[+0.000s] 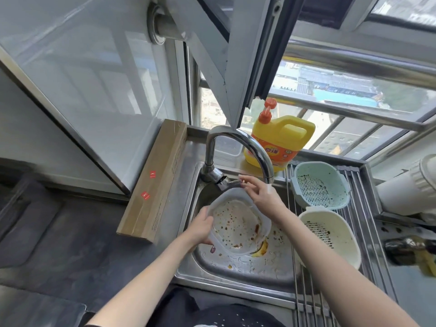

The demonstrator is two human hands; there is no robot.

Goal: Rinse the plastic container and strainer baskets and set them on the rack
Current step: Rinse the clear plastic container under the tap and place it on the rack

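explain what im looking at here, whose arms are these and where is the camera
There is no machine: these are a person's two bare arms, filmed by one wide-angle camera worn on their head, looking down at a kitchen sink. The left hand grips the rim of a clear plastic container, still spotted with food, over the basin. The right hand reaches to the faucet, fingers straight. On the rack to the right lie a green strainer basket and a cream strainer basket. A yellow detergent jug stands behind.
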